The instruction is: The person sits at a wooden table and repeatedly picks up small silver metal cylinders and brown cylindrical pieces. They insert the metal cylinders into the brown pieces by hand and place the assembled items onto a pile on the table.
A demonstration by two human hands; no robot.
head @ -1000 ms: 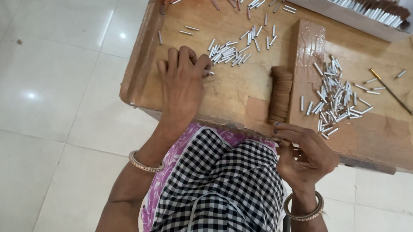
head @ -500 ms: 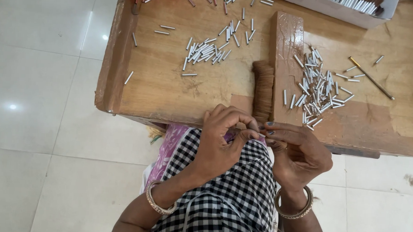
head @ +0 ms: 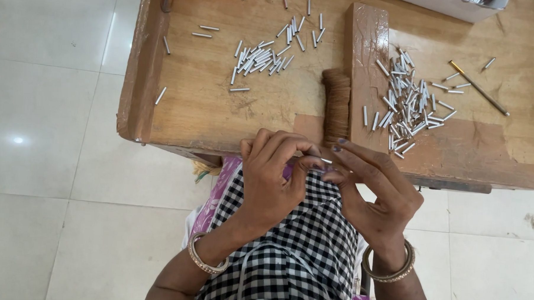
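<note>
The wooden counter [head: 197, 106] carries two scatters of small silver tubes [head: 264, 55] and a brown thread bundle [head: 336, 105]. At its near edge the left hand [head: 272, 180] and right hand [head: 372, 189] meet — fingertips pinching one thin silver tube [head: 326, 161] between them.

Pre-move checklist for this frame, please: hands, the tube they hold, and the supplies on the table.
1. Both hands meet at the table edge: ok, left hand, right hand.
2. Tube pinched at the fingers: ok, only its tip shows.
3. Which hand grips it: cannot tell.
4. Left tube pile in view: ok.
5. Right tube pile on the raised board: ok.
6. Brown stack beside the board: ok.
</note>
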